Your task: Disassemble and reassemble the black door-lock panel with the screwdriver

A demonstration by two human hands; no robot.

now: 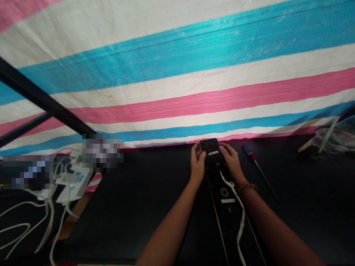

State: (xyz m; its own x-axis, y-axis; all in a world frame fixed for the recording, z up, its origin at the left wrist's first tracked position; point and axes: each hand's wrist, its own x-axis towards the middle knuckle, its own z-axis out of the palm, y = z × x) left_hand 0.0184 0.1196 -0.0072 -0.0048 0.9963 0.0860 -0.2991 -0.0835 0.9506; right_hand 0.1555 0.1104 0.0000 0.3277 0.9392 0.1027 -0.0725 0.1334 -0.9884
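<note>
A long black panel (213, 184) with a thin pale edge lies lengthwise before me, its near end running out of view. It carries white labels, several small holes and a round fitting; a white cable (240, 229) leaves it near the far end and runs back toward me. My left hand (197, 164) grips the far end from the left, thumb on top. On the opposite edge, my right hand (232, 160) holds the same end, also with its thumb on the face. Fingers under the panel are hidden. Right of that hand lies a screwdriver (260, 170) with a clear and red handle.
The black table (138, 199) meets a striped plastic sheet (177, 81) at the back. At left are tangled white cables (50, 214), a white box (73, 188) and a dark metal frame (55, 107). A see-through plastic bag (335, 138) sits at the far right.
</note>
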